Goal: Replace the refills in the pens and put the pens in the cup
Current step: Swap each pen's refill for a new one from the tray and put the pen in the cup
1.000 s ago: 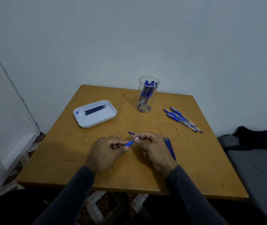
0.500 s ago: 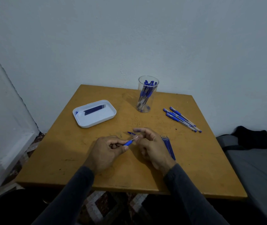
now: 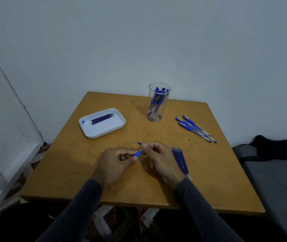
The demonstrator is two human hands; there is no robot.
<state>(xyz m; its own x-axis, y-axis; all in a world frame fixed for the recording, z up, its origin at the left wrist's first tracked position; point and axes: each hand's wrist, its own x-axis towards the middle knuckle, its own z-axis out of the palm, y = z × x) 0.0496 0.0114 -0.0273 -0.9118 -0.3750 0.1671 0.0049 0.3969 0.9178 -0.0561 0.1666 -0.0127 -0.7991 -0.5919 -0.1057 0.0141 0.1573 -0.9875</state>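
A square, scuffed ochre wooden table (image 3: 69, 168) stands against a matte pale wall. On it are a white rounded plastic tray (image 3: 120, 125) of dark refills and a clear cylindrical cup (image 3: 158, 102) (pens inside). Left hand (image 3: 114, 165) grips a blue pen barrel (image 3: 137, 154); right hand (image 3: 160, 159) pinches its tip, seemingly.
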